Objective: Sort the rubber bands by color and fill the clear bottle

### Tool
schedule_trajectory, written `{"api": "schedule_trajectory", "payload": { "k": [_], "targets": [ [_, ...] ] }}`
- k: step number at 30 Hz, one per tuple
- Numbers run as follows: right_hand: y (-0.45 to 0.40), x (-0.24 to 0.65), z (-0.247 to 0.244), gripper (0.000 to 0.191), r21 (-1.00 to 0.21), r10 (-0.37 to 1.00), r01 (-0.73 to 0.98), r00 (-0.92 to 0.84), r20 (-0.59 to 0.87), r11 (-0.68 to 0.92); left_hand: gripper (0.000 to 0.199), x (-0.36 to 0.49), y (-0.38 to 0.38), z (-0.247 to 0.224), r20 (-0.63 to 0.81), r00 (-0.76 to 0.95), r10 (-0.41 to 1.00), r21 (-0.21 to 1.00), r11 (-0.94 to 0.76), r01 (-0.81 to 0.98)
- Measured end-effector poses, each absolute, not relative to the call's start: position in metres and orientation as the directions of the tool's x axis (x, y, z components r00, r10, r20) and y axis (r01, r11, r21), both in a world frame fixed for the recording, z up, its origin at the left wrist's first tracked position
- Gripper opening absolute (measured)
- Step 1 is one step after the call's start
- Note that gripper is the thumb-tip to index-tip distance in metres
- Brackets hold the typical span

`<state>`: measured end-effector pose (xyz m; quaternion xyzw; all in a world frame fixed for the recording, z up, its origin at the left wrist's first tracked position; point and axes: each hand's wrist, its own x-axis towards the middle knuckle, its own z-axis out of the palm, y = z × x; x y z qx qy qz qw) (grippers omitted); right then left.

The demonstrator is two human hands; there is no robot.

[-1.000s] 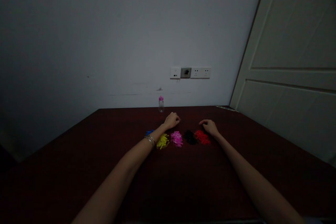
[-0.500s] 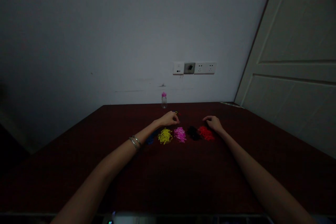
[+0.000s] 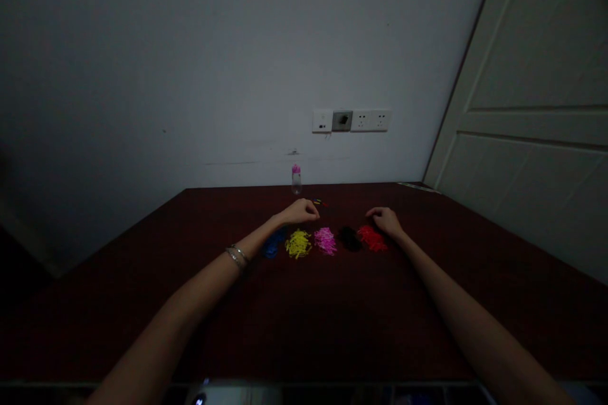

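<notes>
My left hand (image 3: pixel 303 210) is above the table behind the yellow pile (image 3: pixel 298 245) and the pink pile (image 3: pixel 325 241). Its thumb and fingers curl together, and anything between the fingertips is too small to make out. My right hand (image 3: pixel 386 220) rests just behind the red pile (image 3: pixel 372 238), fingers loosely stretched to the left, holding nothing that I can see. A black pile (image 3: pixel 350 238) lies between the pink and red ones. Partly under my left wrist is a blue pile (image 3: pixel 273 244). All the piles look like small thin strips or bands.
A clear bottle with a pink top (image 3: pixel 296 180) stands near the wall. Small coloured pieces (image 3: pixel 320 202) lie in front of it. Wall sockets (image 3: pixel 370 120) are above the dark red table (image 3: pixel 304 310). A white door (image 3: pixel 532 133) stands at the right.
My left hand has shifted slightly left, so more of the blue pile and the small coloured pieces show. My right hand stays in place.
</notes>
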<state>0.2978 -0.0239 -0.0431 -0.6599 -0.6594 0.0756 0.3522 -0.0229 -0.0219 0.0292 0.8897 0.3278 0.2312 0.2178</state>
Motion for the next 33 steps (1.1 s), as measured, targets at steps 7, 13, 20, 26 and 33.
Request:
{"api": "schedule_trajectory", "payload": {
  "k": [7,13,20,26,33],
  "targets": [
    [-0.022,0.299,-0.044,0.036,-0.568,0.933,0.817,0.118,0.339,0.102,0.033,-0.097,0.023,0.0,0.413,0.104,0.905,0.719,-0.394,0.572],
    [-0.023,0.298,-0.044,0.035,-0.58,0.919,0.802,0.11,0.378,0.143,0.033,-0.135,0.039,-0.023,0.35,-0.138,0.926,0.869,-0.266,0.417],
    [-0.019,0.299,-0.041,0.031,-0.602,0.89,0.777,0.128,0.437,0.183,0.037,-0.141,0.038,-0.025,0.339,-0.191,0.921,0.903,-0.262,0.341],
    [-0.007,0.278,-0.028,0.026,-0.603,0.832,0.738,0.104,0.545,0.303,0.038,-0.139,0.032,-0.024,0.341,-0.184,0.922,0.899,-0.262,0.352],
    [0.017,0.227,-0.014,0.022,-0.554,0.852,0.742,-0.045,0.522,0.378,0.038,-0.136,0.025,-0.02,0.333,-0.199,0.922,0.883,-0.231,0.409]
  ]
}}
